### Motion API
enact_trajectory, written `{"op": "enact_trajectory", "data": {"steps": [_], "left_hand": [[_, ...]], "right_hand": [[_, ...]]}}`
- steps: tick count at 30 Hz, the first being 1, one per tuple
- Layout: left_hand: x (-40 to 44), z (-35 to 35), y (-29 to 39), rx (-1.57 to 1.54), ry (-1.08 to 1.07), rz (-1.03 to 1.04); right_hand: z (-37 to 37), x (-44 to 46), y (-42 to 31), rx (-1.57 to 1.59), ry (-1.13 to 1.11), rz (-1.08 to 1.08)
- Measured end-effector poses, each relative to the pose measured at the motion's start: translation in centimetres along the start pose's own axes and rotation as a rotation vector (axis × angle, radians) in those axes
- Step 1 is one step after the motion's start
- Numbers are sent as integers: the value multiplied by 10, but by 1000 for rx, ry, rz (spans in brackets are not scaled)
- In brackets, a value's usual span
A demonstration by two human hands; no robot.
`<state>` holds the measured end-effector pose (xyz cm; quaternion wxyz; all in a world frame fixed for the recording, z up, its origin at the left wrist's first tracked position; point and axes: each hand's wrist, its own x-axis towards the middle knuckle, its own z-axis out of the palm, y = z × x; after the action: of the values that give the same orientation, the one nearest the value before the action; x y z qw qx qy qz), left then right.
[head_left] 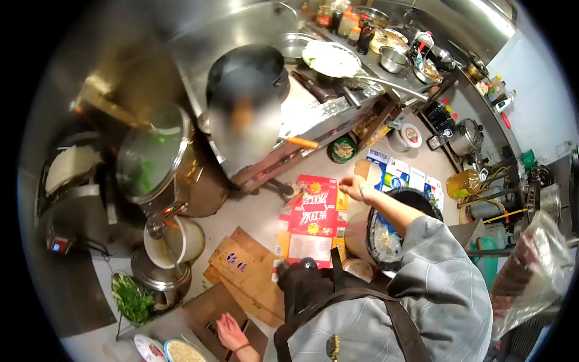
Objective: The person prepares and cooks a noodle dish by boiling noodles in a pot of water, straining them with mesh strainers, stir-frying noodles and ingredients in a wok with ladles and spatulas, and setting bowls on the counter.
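My left hand point(230, 332) is low in the view, fingers stretched out and apart, over a brown board-like surface point(208, 311); I cannot tell whether it touches it. Reaching forward over the floor, my right hand point(356, 189) has its fingers curled together, and whatever they may hold is too small to make out. Below that hand lies a flattened red drink carton point(313, 205) with yellow flaps. A black-lined bin point(386, 247) stands partly under my right forearm. Flattened brown cardboard point(247, 265) covers the floor between my hands.
A large steaming pot point(154, 154) stands at the left, beside a white bucket point(181, 241) with a ladle. The stove carries a dark wok point(247, 66) and a pan of pale food point(332, 59). Leafy greens point(131, 300) sit at lower left. Bowls and bottles line the back counter.
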<state>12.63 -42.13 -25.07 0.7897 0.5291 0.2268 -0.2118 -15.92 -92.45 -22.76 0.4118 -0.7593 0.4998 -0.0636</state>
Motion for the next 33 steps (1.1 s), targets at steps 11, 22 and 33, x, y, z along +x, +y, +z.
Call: {"op": "enact_trajectory", "data": {"steps": [11,22,33], "left_hand": [[-64,581,-186,371,-1493,-492],[-80,754,-390,124,-1057,-1106],[-68,754,-329,750,-1118,-637]], "right_hand": [[-344,170,61,-823,547,-9],[-367,277,74,-58,-418,-423],[-316,570,42,-131,423,-64]]}}
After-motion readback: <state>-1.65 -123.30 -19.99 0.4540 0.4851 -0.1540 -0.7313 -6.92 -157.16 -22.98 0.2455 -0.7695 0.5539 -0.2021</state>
